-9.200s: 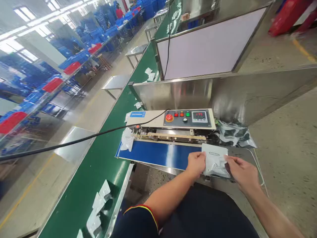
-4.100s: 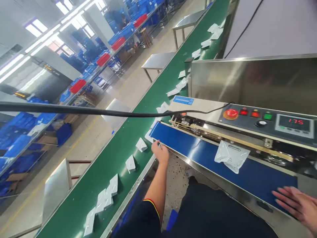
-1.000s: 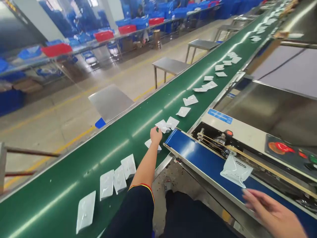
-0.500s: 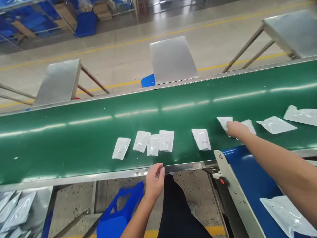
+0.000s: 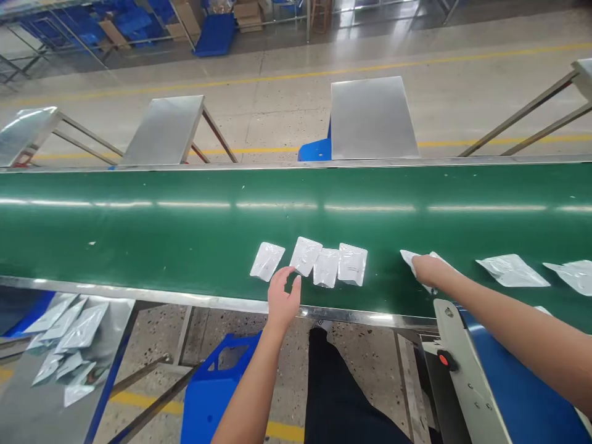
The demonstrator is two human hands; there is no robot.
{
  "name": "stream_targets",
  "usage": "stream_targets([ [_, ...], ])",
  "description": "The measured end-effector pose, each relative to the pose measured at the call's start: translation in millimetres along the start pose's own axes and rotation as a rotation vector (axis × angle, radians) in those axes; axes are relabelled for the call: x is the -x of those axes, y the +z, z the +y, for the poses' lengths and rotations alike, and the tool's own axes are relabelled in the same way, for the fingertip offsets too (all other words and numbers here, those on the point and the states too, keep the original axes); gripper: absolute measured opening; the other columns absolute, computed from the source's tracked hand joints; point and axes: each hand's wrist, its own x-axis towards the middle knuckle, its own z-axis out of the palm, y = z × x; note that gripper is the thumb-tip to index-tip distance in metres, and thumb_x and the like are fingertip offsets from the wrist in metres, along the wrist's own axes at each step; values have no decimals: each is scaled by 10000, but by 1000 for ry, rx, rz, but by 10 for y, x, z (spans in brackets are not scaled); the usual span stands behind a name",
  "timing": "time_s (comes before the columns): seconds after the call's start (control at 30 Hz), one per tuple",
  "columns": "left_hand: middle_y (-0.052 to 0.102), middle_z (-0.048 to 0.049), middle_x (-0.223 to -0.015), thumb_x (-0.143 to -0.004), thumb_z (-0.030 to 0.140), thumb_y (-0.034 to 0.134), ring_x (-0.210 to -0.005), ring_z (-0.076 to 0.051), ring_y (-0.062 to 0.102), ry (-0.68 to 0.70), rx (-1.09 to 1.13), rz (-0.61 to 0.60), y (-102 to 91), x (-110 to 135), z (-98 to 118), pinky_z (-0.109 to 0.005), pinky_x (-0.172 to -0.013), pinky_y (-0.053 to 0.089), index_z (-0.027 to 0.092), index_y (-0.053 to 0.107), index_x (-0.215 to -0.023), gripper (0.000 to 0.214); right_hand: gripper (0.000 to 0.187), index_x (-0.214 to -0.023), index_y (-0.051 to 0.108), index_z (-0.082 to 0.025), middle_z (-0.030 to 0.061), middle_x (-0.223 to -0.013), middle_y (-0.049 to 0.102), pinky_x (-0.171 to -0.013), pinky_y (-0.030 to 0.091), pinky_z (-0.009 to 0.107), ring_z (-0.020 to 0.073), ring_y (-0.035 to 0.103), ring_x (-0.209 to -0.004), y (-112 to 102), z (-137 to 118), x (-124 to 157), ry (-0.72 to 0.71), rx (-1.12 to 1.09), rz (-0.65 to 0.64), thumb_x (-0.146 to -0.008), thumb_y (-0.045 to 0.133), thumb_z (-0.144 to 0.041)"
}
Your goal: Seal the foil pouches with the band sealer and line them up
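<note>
A row of several white sealed pouches point(image 5: 352, 264) lies on the green conveyor belt point(image 5: 185, 228) in front of me. My left hand point(image 5: 283, 299) reaches over the belt's near rail, fingers apart and empty, its tips just below the second pouch point(image 5: 306, 255) of the row. To the right, my right hand point(image 5: 428, 270) lies on the belt with its fingers closed over a white pouch point(image 5: 409, 259) that sticks out to its left. A second pouch corner shows behind that hand.
Two more pouches point(image 5: 511, 270) lie further right on the belt. The sealer's blue belt point(image 5: 522, 394) is at lower right. A blue plastic stool point(image 5: 217, 388) stands under me, and a steel tray point(image 5: 115, 308) with several pouches sits lower left. Steel side tables point(image 5: 372, 117) stand beyond the belt.
My left hand has risen from the belt's metal rail up to the row of pouches. My right hand stays on its pouch. The view has shifted, so the row sits further right.
</note>
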Motion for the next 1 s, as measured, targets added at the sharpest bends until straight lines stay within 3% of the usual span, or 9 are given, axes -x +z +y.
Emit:
stream_targets([
  [0.17, 479, -227, -1750, -920, 601, 864, -1677, -472, 352, 150, -396, -105, -319, -241, -467, -679, -1356, 318, 222, 615, -1621, 835, 766, -1728, 353, -67, 335, -1361, 694, -1004, 535, 505, 432, 744, -1190, -179, -516, 62, -69, -51, 72, -1006, 586, -171],
  [0.27, 190, -254, -1883, -744, 634, 1000, -1736, -557, 111, 114, -561, -299, -418, -471, -756, -776, -1336, 247, 220, 434, -1756, 1232, 719, -1743, 343, -92, 343, -1489, 613, -1065, 519, 523, 436, 713, -1260, -25, -1112, 148, -78, -127, 69, -1077, 517, -299],
  [0.37, 234, -234, -1879, -896, 506, 905, -1728, -482, 249, 135, -510, -471, -337, -600, -873, -688, -1322, 360, 241, 420, -1763, 1028, 1010, -1761, 215, 7, 433, -1572, 474, -1058, 530, 567, 504, 671, -1298, 206, -1605, 275, 3, -212, 53, -1080, 494, -684],
  [0.47, 366, -183, -1842, -1108, 338, 615, -1680, -376, 406, 165, -383, -455, -35, -575, -714, -569, -1333, 410, 257, 536, -1706, 609, 1516, -1811, -24, -84, 440, -1693, 277, -1021, 548, 604, 578, 580, -1376, 403, -1823, 400, 62, -290, 60, -814, 681, -982],
  [0.57, 309, -172, -1868, -1114, 448, 627, -1688, -430, 369, 121, -323, -403, 390, -462, -365, -599, -1316, 437, 269, 538, -1716, 635, 1640, -1826, -67, -220, 391, -1769, 114, -1062, 519, 634, 612, 478, -1462, 524, -1814, 455, 49, -341, 101, -683, 948, -813],
  [0.67, 175, -166, -1907, -961, 603, 833, -1729, -524, 195, 133, -374, -457, 761, -356, -31, -656, -1301, 440, 292, 472, -1757, 929, 1321, -1840, 60, -215, 376, -1758, 163, -1106, 496, 594, 546, 573, -1401, 537, -1652, 435, 13, -403, 124, -880, 897, -567],
  [0.73, 188, -164, -1904, -1014, 504, 794, -1728, -525, 189, 127, -435, -487, 922, -323, 119, -652, -1273, 476, 291, 528, -1721, 785, 1067, -1839, 185, -238, 335, -1719, 306, -1074, 523, 526, 457, 683, -1275, 487, -1484, 417, -2, -452, 118, -982, 786, -445],
  [0.83, 334, -142, -1861, -1132, 269, 546, -1679, -449, 351, 93, -465, -478, 1012, -331, 256, -595, -1205, 551, 289, 691, -1567, 459, 820, -1783, 419, -272, 249, -1596, 539, -1028, 548, 442, 386, 721, -1212, 372, -1208, 447, -11, -520, 122, -1009, 689, -283],
  [1.0, 576, -136, -1706, -1116, 155, 460, -1361, -320, 689, 100, -421, -487, 836, -308, 478, -459, -1148, 561, 258, 814, -1326, 424, 718, -1632, 662, -252, 165, -1479, 713, -1006, 559, 334, 329, 710, -1276, 242, -862, 741, -13, -671, 162, -924, 693, -134],
])
